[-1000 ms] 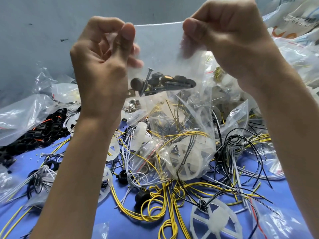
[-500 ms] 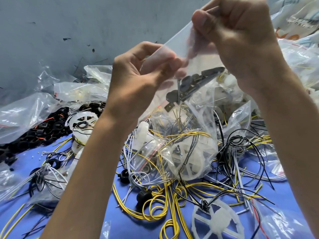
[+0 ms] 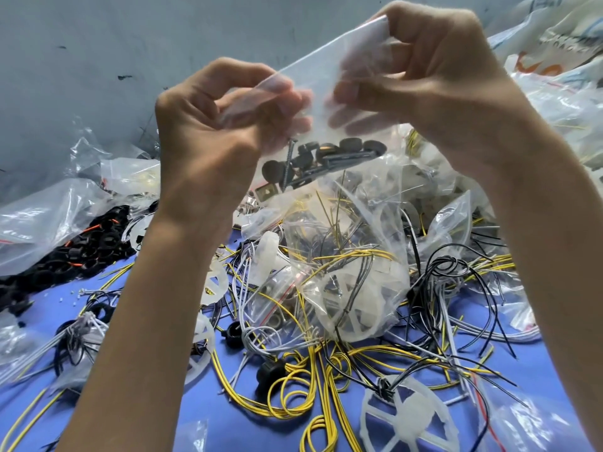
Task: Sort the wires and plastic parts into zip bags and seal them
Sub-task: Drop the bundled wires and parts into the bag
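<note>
A clear zip bag (image 3: pixel 321 73) is held up in front of me, tilted with its top edge rising to the right. Dark round plastic parts (image 3: pixel 329 154), a screw and a small metal piece lie along its bottom. My left hand (image 3: pixel 212 125) pinches the bag's top edge at the left. My right hand (image 3: pixel 427 79) grips the same edge at the upper right, its fingers showing through the plastic. Below, yellow wires (image 3: pixel 293 389), black wires (image 3: pixel 447 272) and white plastic wheels (image 3: pixel 409 419) lie tangled on the blue table (image 3: pixel 228 415).
A pile of black rings (image 3: pixel 81 246) lies at the left beside crumpled clear bags (image 3: pixel 39 220). A filled bag with a white wheel and wires (image 3: pixel 352 288) sits in the middle. More bags (image 3: pixel 561 93) heap at the right. A grey wall (image 3: pixel 98 60) stands behind.
My left hand has slid along the bag's top edge toward my right hand, then back a little to the left. The bag went from level to tilted, and its parts shifted inside.
</note>
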A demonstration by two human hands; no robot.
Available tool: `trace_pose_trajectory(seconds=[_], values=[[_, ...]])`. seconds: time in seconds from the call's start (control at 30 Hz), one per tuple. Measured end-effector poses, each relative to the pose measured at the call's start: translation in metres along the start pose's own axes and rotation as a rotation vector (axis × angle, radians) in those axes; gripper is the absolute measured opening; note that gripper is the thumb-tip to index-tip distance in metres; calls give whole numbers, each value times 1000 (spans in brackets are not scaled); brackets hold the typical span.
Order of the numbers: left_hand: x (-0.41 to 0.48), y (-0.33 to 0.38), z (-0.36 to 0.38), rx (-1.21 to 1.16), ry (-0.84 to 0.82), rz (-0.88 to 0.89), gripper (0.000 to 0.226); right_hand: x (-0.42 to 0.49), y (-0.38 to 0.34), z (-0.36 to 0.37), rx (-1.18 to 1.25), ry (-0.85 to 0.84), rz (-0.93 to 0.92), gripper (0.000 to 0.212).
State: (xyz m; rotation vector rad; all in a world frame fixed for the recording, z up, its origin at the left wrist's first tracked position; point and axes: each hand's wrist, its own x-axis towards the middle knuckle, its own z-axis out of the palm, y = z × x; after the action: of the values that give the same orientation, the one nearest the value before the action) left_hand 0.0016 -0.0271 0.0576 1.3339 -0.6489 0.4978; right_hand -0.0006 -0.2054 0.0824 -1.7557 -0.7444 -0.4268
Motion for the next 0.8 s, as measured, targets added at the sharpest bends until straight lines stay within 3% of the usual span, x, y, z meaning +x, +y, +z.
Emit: trace_pose_trajectory(seconds=[0.17, 0.27, 0.4, 0.6, 0.8], values=[[-1, 3, 1, 40, 30, 15, 15, 0, 2, 0, 18, -76, 47, 22], [-1, 5, 2, 41, 59, -10, 15, 0, 2, 3, 44, -84, 35, 12], [0, 4, -1, -24, -27, -143, 17, 2, 1, 3, 23, 25, -61, 12], [-2, -2, -1, 64, -259, -291, 20, 3, -1, 3, -27, 199, -54, 19], [-2, -1, 1, 22, -218, -241, 26, 4, -1, 6, 0, 220, -1, 15]])
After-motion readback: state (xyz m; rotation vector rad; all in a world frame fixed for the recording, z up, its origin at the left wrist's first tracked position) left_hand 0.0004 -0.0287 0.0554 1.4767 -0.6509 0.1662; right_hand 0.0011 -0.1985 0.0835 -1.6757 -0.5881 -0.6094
